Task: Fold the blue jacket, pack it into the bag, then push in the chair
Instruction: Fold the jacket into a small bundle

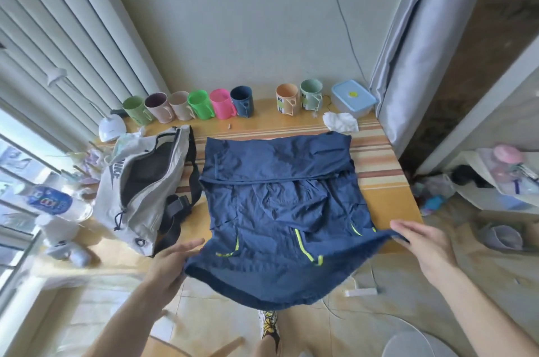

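Dark blue thin-fabric jacket with neon yellow-green drawcords (280,205) lies spread on the yellow wooden surface with orange stripes (376,152). Far edge is folded over toward the person in a wide band. Near hem hangs off the front edge of the surface, lifted at both corners.

Left hand (172,261) clamps the near-left corner of the jacket: fingers on top, fabric bunched under them. Right hand (423,243) holds the near-right corner, fingers flat and extended over the fabric; thumb hidden, so the grip type is unclear. Hands are well apart, one at each side of the hem.

Grey fabric bag with black straps and dark lining (143,187) sits just left of the jacket, zip open, mouth facing up. One black strap touches the jacket's left edge.

Along the far edge, a row of plastic mugs (201,104) in green, brown, beige, pink and navy, then two more in orange and pale green. Clear lunch box with light blue lid (353,98) at the far right, crumpled white tissue (341,121) in front of it. Small white lamp base (112,127) far left.

Brown wooden chair (180,348) is only partly visible at the bottom edge, near the person's legs.
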### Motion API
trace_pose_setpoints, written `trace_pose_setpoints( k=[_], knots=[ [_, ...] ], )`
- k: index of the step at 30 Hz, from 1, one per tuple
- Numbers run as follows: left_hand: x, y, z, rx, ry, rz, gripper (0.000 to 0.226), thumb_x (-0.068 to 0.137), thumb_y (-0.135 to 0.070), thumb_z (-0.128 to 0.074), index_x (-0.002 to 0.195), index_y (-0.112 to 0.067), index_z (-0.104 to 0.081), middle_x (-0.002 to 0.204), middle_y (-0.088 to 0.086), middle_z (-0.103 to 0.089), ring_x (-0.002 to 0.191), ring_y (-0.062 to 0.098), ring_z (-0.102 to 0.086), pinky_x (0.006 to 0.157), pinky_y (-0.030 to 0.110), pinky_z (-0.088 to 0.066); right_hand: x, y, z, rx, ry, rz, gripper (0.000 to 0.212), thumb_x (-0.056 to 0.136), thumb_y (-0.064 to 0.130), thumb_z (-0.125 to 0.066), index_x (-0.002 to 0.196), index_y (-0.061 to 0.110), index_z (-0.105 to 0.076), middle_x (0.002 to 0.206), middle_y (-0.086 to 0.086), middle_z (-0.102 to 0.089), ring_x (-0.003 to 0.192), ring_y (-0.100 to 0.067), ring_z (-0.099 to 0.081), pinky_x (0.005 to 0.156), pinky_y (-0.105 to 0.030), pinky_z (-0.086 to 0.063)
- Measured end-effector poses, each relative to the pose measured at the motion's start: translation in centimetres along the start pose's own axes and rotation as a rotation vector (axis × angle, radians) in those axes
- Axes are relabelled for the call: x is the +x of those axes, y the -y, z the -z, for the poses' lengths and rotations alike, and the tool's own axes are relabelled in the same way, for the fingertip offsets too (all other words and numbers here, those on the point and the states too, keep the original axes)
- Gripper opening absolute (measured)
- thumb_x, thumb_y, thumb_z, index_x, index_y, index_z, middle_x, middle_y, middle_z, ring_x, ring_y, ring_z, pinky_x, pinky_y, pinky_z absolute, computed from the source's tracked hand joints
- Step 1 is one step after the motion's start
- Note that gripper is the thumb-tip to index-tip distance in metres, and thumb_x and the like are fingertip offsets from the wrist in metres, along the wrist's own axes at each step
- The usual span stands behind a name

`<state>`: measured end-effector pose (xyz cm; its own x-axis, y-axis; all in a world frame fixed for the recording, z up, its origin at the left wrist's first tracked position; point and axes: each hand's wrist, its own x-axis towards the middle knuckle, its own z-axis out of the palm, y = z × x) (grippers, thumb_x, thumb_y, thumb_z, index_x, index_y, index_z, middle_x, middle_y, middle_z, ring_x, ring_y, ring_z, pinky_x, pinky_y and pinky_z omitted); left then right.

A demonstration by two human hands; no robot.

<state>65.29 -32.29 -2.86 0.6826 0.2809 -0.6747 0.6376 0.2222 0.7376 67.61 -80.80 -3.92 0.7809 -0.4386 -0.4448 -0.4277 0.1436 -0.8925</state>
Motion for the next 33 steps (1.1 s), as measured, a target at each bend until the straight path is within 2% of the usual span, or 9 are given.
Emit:
trace_pose_setpoints(
  k=[2,4,6,9,14,17,22,27,33],
  knots=[
    [1.9,-1.8,-0.6,-0.126,-0.014,0.028,0.023,0.097,0.008,-0.052,0.117,0.011,-0.063,0.090,0.013,-0.077,0.100,0.025,-0.073,0.083,0.024,-0.056,2.3,2.1,-2.0,0.123,0.019,-0.048,0.018,0.086,-0.005,-0.070,0.103,-0.009,-0.068,0.111,-0.028,-0.068,0.092,-0.027,-0.072,0.079,-0.024,-0.061],
    [4.2,-3.1,-1.0,-0.171,0.009,0.011,0.023,0.098,0.013,-0.042,0.111,0.006,-0.060,0.079,0.005,-0.078,0.114,0.033,-0.061,0.085,0.027,-0.056,4.2,4.0,-4.3,0.059,0.070,-0.034,0.012,0.086,-0.002,-0.071,0.097,0.003,-0.072,0.110,-0.022,-0.071,0.104,-0.031,-0.069,0.090,-0.031,-0.059],
    [7.1,-4.0,-1.3,-0.127,0.037,-0.003,0.028,0.094,0.018,-0.043,0.111,0.004,-0.060,0.075,0.002,-0.080,0.107,0.033,-0.064,0.077,0.027,-0.058,6.0,5.0,-6.8,-0.092,0.083,-0.021,0.018,0.083,-0.006,-0.073,0.098,0.005,-0.072,0.109,-0.016,-0.071,0.101,-0.030,-0.067,0.091,-0.036,-0.055],
    [11.4,-4.4,-2.1,-0.035,0.017,0.056,0.036,0.091,0.017,-0.053,0.126,0.011,-0.059,0.102,0.017,-0.077,0.091,0.027,-0.070,0.084,0.037,-0.059,9.5,4.6,-9.8,-0.385,0.044,-0.007,0.039,0.077,-0.013,-0.074,0.113,0.001,-0.069,0.112,-0.015,-0.071,0.095,-0.027,-0.066,0.088,-0.036,-0.050],
    [15.9,-4.8,-3.7,0.981,-0.121,-0.320,0.076,0.080,-0.016,-0.080,0.146,-0.030,-0.046,0.126,0.004,-0.057,0.106,0.026,-0.060,0.077,0.035,-0.049,14.9,2.1,-12.5,-1.242,0.195,0.272,0.078,0.073,0.010,-0.081,0.140,0.033,-0.049,0.127,-0.008,-0.057,0.116,-0.033,-0.053,0.094,-0.043,-0.047],
    [18.3,-4.5,-4.5,1.254,0.025,-0.468,0.074,0.084,-0.050,-0.074,0.147,-0.049,-0.035,0.128,-0.002,-0.036,0.102,0.020,-0.057,0.065,0.033,-0.050,16.9,1.4,-13.5,-1.443,0.376,0.315,0.051,0.075,0.024,-0.083,0.123,0.031,-0.066,0.132,-0.006,-0.053,0.123,-0.032,-0.046,0.101,-0.041,-0.040],
    [20.7,-3.7,-5.5,1.422,0.050,-0.478,0.038,0.087,-0.051,-0.070,0.118,-0.032,-0.058,0.117,-0.004,-0.037,0.100,0.020,-0.058,0.057,0.035,-0.055,18.7,0.4,-13.2,-1.487,0.449,0.337,0.056,0.078,0.028,-0.084,0.129,0.033,-0.060,0.109,0.003,-0.051,0.103,-0.023,-0.055,0.084,-0.036,-0.048],
    [21.0,-5.0,-5.6,1.263,-0.018,-0.437,0.014,0.089,-0.032,-0.071,0.098,-0.024,-0.063,0.101,-0.004,-0.059,0.096,0.024,-0.063,0.066,0.037,-0.051,20.1,0.3,-12.2,-1.378,0.317,0.522,0.021,0.075,0.008,-0.084,0.075,0.022,-0.068,0.071,0.009,-0.050,0.073,-0.022,-0.047,0.065,-0.035,-0.039],
    [21.2,-5.8,-5.1,1.147,-0.236,-0.477,0.021,0.085,-0.004,-0.070,0.102,-0.010,-0.060,0.104,0.010,-0.063,0.089,0.035,-0.062,0.068,0.041,-0.045,22.0,0.6,-10.8,-1.165,0.095,0.342,0.019,0.090,0.006,-0.068,0.086,0.022,-0.058,0.090,-0.008,-0.065,0.083,-0.029,-0.059,0.072,-0.035,-0.040]
  ],
)
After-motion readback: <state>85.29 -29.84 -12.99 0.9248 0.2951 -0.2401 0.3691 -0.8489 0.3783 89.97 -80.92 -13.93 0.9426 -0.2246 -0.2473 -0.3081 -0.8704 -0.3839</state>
